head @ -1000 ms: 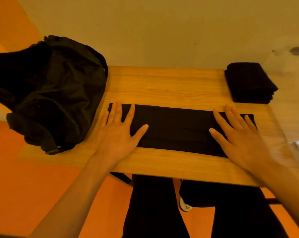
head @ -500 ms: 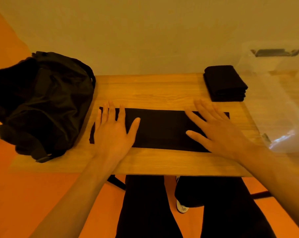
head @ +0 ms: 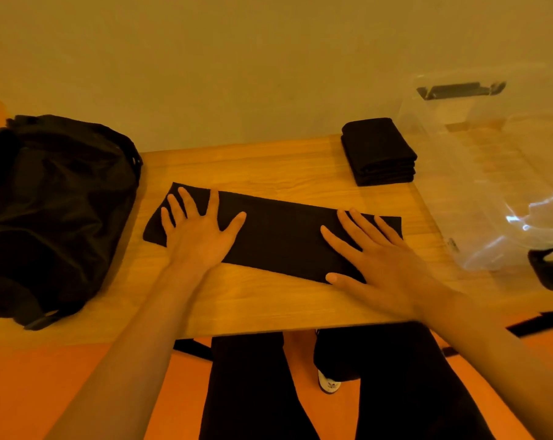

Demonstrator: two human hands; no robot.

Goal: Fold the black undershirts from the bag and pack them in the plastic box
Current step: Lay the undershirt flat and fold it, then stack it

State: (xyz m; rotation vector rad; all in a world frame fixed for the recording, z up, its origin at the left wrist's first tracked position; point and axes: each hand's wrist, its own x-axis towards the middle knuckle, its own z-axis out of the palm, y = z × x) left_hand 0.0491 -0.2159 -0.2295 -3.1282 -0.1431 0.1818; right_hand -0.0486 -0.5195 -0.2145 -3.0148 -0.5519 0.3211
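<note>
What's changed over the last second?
Little: the left hand slid slightly inward, so the left end of the undershirt now shows past it. The right hand still presses the right end. Nothing gripped or released. The bag, stack and box stayed put.

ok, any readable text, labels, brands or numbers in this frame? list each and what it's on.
No text can be read in this frame.
Small dark label on the plastic box: too small and blurred to read.
Dark mark on the white shoe: logo-like shape, no legible letters.
Black bag, flat undershirt, folded stack: no print visible.
</note>
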